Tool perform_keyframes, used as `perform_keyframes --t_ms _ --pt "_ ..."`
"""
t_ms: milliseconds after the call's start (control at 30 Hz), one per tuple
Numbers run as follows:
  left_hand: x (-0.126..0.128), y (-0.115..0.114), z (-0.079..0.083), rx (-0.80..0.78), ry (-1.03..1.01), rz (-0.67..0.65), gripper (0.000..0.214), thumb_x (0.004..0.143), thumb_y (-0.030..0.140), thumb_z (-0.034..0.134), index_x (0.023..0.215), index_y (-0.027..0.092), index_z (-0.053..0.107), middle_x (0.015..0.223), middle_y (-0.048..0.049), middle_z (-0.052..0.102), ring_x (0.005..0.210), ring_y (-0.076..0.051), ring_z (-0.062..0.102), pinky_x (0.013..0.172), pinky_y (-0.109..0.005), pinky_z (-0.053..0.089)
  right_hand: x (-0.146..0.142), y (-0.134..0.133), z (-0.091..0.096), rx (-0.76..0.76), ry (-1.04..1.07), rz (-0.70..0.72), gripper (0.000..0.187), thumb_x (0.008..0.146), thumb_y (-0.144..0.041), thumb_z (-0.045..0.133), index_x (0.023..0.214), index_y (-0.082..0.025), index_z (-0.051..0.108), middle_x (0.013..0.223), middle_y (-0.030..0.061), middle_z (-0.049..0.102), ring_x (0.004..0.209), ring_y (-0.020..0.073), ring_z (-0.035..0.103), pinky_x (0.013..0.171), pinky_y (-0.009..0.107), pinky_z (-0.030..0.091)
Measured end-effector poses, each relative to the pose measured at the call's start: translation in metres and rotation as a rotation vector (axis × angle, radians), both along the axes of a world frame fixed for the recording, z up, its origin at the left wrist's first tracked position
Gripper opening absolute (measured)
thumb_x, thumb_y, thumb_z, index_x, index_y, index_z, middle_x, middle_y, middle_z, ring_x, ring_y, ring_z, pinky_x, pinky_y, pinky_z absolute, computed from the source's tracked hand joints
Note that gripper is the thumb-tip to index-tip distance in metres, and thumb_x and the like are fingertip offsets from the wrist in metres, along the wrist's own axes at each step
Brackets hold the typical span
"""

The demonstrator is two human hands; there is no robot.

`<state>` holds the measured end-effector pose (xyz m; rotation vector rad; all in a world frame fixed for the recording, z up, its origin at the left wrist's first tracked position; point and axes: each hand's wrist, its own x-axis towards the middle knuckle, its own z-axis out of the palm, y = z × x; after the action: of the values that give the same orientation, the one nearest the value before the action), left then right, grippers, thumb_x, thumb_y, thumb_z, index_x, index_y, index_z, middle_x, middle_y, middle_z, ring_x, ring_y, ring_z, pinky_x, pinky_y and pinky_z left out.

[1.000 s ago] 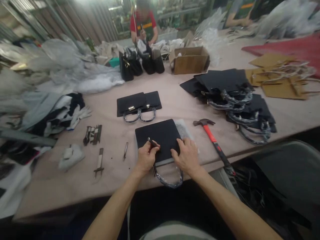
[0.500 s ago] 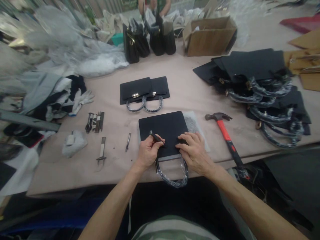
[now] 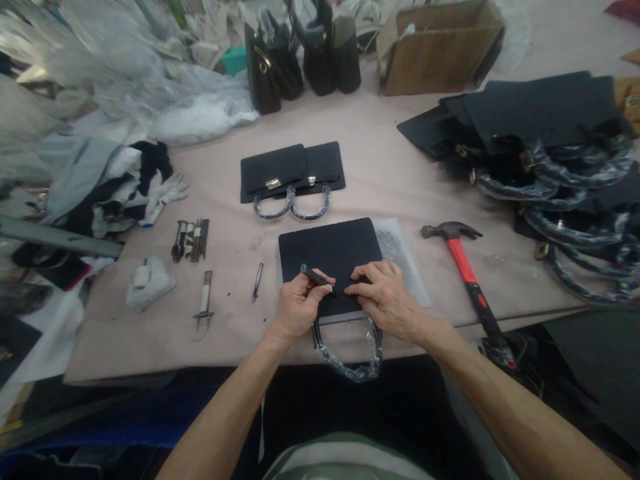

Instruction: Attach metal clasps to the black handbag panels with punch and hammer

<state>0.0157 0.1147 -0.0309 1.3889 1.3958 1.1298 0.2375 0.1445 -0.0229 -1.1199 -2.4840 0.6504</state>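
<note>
A black handbag panel (image 3: 327, 243) lies in front of me with a plastic-wrapped handle (image 3: 357, 371) pointing toward me. My left hand (image 3: 301, 301) is closed around a dark punch (image 3: 313, 274), a short rod held slanted, its lower end by the panel's surface. On the panel's right part rests my right hand (image 3: 383, 293), fingers apart and bent, fingertips touching it close to the punch. Whether those fingertips press on some small part I cannot make out. A pale speckled slab (image 3: 407, 267) shows from under the panel.
A claw hammer (image 3: 465, 267) lies to the right, a slim metal rod (image 3: 257, 283) and a pronged tool (image 3: 205, 300) to the left. Two black bag pieces (image 3: 273, 172) lie beyond. More bag panels (image 3: 540, 110) are piled right, near a cardboard box (image 3: 440, 60).
My view has shifted slightly, so the hammer and the right pile sit farther right. The right fingertips are closer to the punch, which stays in my left hand.
</note>
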Motion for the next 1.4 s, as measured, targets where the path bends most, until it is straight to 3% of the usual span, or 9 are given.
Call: perform_keyframes --t_ms 300,533,700,900,1167,1400 --pt "-0.001 0.001 -0.004 -0.011 -0.019 0.002 0.009 0.087 0.022 0.067 0.093 0.018 0.071 0.094 -0.0051 0.079 0.086 -0.018 0.074 0.081 -0.029 0.059 -0.009 0.005 0.009 -0.074 -0.117 0.018 0.045 0.090 -0.011 0.048 0.118 -0.033 0.075 0.123 0.0073 0.060 0.117 0.0268 0.047 0.112 0.055 0.021" --pt "0.001 0.000 -0.003 -0.018 -0.011 0.018 0.008 0.087 0.022 0.067 0.093 0.018 0.071 0.095 -0.0055 0.079 0.086 -0.019 0.074 0.080 -0.029 0.059 -0.009 0.000 0.004 -0.136 -0.108 -0.016 0.045 0.091 -0.011 0.046 0.117 -0.034 0.075 0.128 0.0072 0.058 0.124 0.0280 0.045 0.116 0.063 0.016" --pt "0.001 0.001 -0.003 -0.020 -0.023 0.010 0.008 0.088 0.022 0.066 0.094 0.018 0.070 0.096 -0.0054 0.079 0.087 -0.019 0.074 0.081 -0.029 0.060 -0.010 0.000 0.003 -0.111 -0.111 -0.003 0.045 0.092 -0.010 0.044 0.116 -0.033 0.074 0.127 0.0079 0.058 0.123 0.0282 0.045 0.114 0.063 0.019" --pt "0.001 0.001 -0.002 -0.017 -0.042 0.018 0.008 0.087 0.022 0.065 0.093 0.018 0.070 0.093 -0.0047 0.079 0.082 -0.017 0.074 0.078 -0.028 0.060 -0.015 -0.003 0.003 -0.090 -0.088 -0.059 0.044 0.082 -0.006 0.047 0.112 -0.026 0.072 0.125 0.0084 0.060 0.123 0.0282 0.047 0.116 0.064 0.018" --pt "0.000 0.002 -0.003 0.001 -0.058 0.018 0.009 0.088 0.023 0.064 0.094 0.018 0.069 0.094 -0.0050 0.079 0.082 -0.018 0.074 0.077 -0.028 0.060 -0.001 -0.001 -0.003 -0.071 -0.116 0.048 0.048 0.094 -0.012 0.043 0.125 -0.035 0.071 0.137 0.0082 0.057 0.136 0.0319 0.041 0.115 0.068 0.021" --pt "-0.003 0.000 -0.010 0.012 -0.084 0.040 0.010 0.089 0.022 0.064 0.098 0.019 0.068 0.097 -0.0048 0.079 0.087 -0.018 0.074 0.082 -0.029 0.060 -0.007 -0.006 -0.003 -0.081 -0.135 0.008 0.051 0.088 -0.009 0.046 0.126 -0.034 0.070 0.136 0.0082 0.056 0.135 0.0316 0.041 0.116 0.069 0.019"
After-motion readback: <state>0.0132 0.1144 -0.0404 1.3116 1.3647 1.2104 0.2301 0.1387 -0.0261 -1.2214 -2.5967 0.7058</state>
